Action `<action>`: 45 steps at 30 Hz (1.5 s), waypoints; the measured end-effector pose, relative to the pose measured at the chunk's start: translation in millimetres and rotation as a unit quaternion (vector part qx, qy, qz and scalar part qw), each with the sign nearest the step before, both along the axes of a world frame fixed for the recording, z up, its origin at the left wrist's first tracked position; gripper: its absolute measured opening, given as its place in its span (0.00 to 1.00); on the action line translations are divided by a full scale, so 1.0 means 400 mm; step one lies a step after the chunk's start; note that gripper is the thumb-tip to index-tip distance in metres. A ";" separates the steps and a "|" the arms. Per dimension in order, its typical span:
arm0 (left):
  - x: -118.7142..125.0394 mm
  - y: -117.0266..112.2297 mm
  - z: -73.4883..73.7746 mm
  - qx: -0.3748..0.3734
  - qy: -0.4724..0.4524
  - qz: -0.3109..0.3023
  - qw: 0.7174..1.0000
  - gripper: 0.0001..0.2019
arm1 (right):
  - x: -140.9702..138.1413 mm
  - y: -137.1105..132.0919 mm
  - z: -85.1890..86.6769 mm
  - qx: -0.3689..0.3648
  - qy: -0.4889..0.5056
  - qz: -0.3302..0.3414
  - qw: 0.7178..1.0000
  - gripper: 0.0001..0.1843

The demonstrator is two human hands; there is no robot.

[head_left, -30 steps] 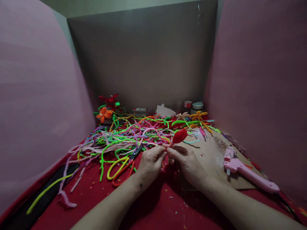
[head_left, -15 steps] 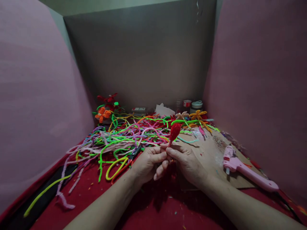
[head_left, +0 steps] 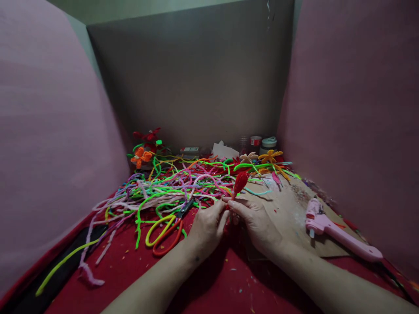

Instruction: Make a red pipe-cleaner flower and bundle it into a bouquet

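Observation:
A red fuzzy pipe-cleaner petal (head_left: 241, 182), looped and narrowing to a stem, stands tilted up between my hands. My right hand (head_left: 258, 220) pinches its lower end with thumb and forefinger. Against it, my left hand (head_left: 211, 224) is closed at the base of the same petal, its fingertips partly hidden behind the back of the hand. Just left of my left hand lie scissors (head_left: 165, 229) with one yellow and one red-orange handle. Behind both hands spreads a tangled heap of pipe cleaners (head_left: 183, 187) in many colours.
A pink glue gun (head_left: 340, 240) lies at the right, partly on a cardboard sheet (head_left: 281, 226). Finished pipe-cleaner flowers, such as an orange one (head_left: 141, 157), sit at the back. A lidded container (head_left: 269, 143) stands behind. Pink panels wall both sides; scraps dot the red cloth (head_left: 235, 292).
My left hand has turned so its back faces up more, its fingers curling in. The petal has tipped slightly right. More of the scissors' red-orange handle shows.

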State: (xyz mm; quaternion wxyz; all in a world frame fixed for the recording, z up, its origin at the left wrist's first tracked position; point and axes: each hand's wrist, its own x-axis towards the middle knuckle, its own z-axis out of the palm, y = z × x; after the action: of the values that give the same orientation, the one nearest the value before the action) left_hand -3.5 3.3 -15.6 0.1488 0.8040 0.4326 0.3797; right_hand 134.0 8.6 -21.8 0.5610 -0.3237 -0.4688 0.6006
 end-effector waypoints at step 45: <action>0.003 -0.012 0.024 -0.104 -0.098 0.000 0.990 0.10 | 0.007 -0.007 0.027 0.025 -0.037 0.018 0.999 0.16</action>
State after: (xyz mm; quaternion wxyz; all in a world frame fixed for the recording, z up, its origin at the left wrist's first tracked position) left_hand -2.1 -1.6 -6.2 0.2729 0.7430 0.4535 0.4096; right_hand 136.9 5.8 -10.9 0.5400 -0.3235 -0.5099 0.5863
